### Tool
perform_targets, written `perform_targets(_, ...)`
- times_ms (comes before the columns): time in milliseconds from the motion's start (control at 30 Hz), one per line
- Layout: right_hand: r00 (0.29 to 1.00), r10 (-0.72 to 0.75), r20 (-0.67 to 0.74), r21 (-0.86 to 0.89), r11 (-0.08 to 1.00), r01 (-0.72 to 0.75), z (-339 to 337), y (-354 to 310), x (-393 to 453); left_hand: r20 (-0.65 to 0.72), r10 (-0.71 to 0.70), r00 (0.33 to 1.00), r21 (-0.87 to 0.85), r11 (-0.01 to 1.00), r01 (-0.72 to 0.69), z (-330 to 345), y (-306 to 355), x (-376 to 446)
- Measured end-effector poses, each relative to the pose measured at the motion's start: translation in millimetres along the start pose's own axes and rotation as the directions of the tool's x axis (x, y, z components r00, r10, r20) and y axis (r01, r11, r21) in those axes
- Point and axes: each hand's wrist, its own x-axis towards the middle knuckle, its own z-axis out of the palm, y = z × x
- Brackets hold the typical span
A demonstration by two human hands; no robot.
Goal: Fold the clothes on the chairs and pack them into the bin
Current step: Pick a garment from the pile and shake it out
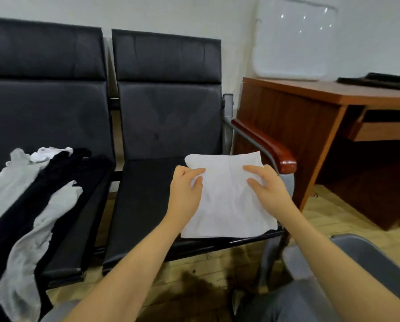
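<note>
Black chair seat [143,194] under white garment [226,205], left hand [186,191] & right hand [267,189] loosely spread on it, gripping nothing; should press creases flat w/ 2 palms.

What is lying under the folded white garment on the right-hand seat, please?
The folded white garment lies on the black seat cushion, which shows around its left and front edges. Both hands, left and right, rest on top. Anything directly beneath the cloth is covered.

Plain white folded cloth [226,196] on the black chair [147,126]; left of it, grey [15,182] and black garments [62,173]; right, a reddish-brown desk [310,112].
</note>
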Motion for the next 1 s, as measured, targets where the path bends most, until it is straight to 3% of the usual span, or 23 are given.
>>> perform_targets(233,0.983,0.062,-0.172,-0.115,0.990,-0.083,-96.7,20.5,-15.0,0.152,0.178,0.972,-0.055,0.984,-0.171,62.1,72.8,22.0)
perform_targets(533,0.906,0.320,-0.277,-0.125,0.923,-0.364,-167.5,145.5,-64.5,0.454,0.224,0.862,-0.100,0.975,-0.200,219.2,100.4,3.8)
perform_targets(733,0.857,0.470,-0.209,-0.154,0.850,-0.504,-181.6,248.0,-124.4,0.640,0.275,0.718,-0.111,0.957,-0.267,323.6,78.9,-41.2)
perform_targets(900,0.782,0.616,-0.093,-0.195,0.759,-0.621,-159.8,320.5,-171.2,0.822,0.124,0.556,-0.021,0.982,-0.187,401.4,39.3,-84.4)
perform_targets(1000,0.697,0.715,-0.057,-0.187,0.678,-0.711,-133.4,355.5,-198.2,0.896,0.042,0.441,0.042,0.983,-0.178,442.3,10.4,-108.0)
